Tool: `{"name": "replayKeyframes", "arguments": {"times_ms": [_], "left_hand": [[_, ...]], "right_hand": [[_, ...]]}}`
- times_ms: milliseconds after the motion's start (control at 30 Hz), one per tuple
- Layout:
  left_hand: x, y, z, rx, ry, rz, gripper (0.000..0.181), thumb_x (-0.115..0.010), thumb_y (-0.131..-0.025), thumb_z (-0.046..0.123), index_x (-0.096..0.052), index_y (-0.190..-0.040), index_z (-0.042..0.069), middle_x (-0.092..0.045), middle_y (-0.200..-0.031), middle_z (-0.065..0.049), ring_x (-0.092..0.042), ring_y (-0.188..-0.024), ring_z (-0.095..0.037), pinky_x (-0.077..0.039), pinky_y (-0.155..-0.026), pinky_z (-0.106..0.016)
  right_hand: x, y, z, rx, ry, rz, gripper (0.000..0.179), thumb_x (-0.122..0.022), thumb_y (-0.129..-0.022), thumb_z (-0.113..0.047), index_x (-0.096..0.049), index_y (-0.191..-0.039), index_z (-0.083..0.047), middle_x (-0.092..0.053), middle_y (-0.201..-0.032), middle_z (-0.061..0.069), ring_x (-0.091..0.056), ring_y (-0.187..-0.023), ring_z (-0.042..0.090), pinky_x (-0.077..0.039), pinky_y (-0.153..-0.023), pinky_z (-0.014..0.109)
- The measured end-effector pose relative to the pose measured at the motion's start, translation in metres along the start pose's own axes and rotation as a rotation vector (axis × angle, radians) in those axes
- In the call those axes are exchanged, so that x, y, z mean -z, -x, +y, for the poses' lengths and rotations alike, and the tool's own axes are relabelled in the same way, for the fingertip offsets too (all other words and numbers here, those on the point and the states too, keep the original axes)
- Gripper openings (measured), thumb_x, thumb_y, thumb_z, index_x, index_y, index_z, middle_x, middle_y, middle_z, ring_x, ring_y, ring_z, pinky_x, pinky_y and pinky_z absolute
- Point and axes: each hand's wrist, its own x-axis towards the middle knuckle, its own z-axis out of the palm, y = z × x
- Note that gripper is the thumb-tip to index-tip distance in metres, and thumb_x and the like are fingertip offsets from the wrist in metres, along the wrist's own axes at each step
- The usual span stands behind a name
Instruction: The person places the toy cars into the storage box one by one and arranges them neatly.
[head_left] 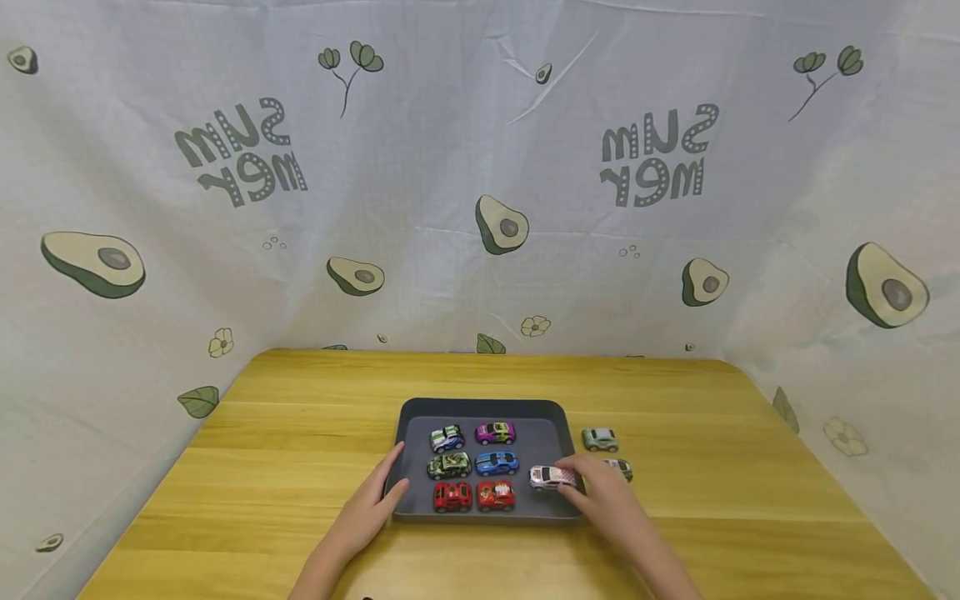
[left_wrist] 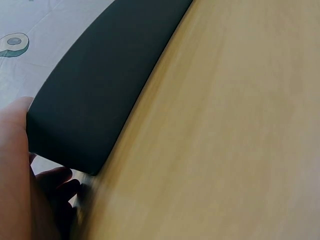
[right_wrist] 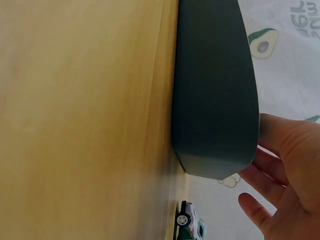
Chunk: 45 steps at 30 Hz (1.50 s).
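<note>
A dark grey rectangular tray sits on the wooden table, with toy cars in two columns inside. My left hand holds its left side near the front corner, thumb over the rim; in the left wrist view some of those fingers are in shadow. At the tray's right side, my right hand pinches a white toy car with reddish markings, low over the tray floor. Whether that car touches the floor I cannot tell. In the right wrist view, the tray's wall hides the car from sight.
Right of the tray stand a pale green toy car and another toy car, partly covered by my right hand. In the tray are a purple car, a blue car and several others. A printed curtain hangs behind the table.
</note>
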Motion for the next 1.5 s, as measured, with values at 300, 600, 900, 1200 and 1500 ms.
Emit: {"name": "replayKeyframes", "arguments": {"times_ms": [300,600,900,1200,1500], "left_hand": [[0.0,-0.001,0.0,0.003,-0.004,-0.007,0.058,-0.046,-0.093,0.041,-0.026,-0.144,0.022,-0.03,-0.148,-0.009,-0.029,-0.135,-0.031,-0.026,-0.107,-0.053],[-0.001,0.0,-0.001,0.008,-0.009,-0.003,0.058,-0.046,-0.093,0.041,-0.026,-0.144,0.022,-0.031,-0.148,-0.01,-0.029,-0.135,-0.032,-0.027,-0.107,-0.054],[-0.001,-0.001,-0.001,0.012,-0.005,-0.002,0.058,-0.046,-0.093,0.042,-0.026,-0.144,0.023,-0.03,-0.148,-0.01,-0.029,-0.135,-0.032,-0.027,-0.107,-0.053],[0.0,0.0,-0.001,0.021,0.004,-0.012,0.058,-0.045,-0.093,0.041,-0.025,-0.144,0.022,-0.029,-0.148,-0.01,-0.028,-0.136,-0.032,-0.026,-0.107,-0.053],[0.0,0.001,0.002,0.027,0.008,-0.012,0.058,-0.046,-0.093,0.042,-0.025,-0.144,0.024,-0.03,-0.148,-0.009,-0.028,-0.136,-0.032,-0.026,-0.107,-0.054]], "right_hand": [[-0.004,-0.004,-0.004,0.02,0.092,-0.069,0.021,-0.075,-0.069,-0.021,-0.069,-0.089,-0.019,-0.068,-0.093,-0.005,-0.061,-0.097,0.017,-0.041,-0.091,0.044],[-0.003,-0.005,-0.006,0.01,0.129,-0.131,0.02,-0.075,-0.068,-0.022,-0.069,-0.087,-0.017,-0.069,-0.092,-0.002,-0.059,-0.098,0.02,-0.039,-0.094,0.044],[-0.001,-0.006,-0.007,0.015,0.133,-0.178,0.021,-0.074,-0.071,-0.022,-0.069,-0.09,-0.015,-0.068,-0.097,0.001,-0.058,-0.102,0.023,-0.037,-0.096,0.048],[0.003,-0.008,0.0,0.002,0.083,-0.133,0.023,-0.068,-0.079,-0.026,-0.068,-0.1,-0.016,-0.068,-0.103,0.001,-0.059,-0.104,0.024,-0.036,-0.095,0.049],[0.013,-0.008,0.018,0.095,0.015,0.08,0.03,-0.069,-0.078,-0.015,-0.065,-0.107,-0.006,-0.065,-0.109,0.012,-0.059,-0.102,0.032,-0.045,-0.089,0.052]]}}
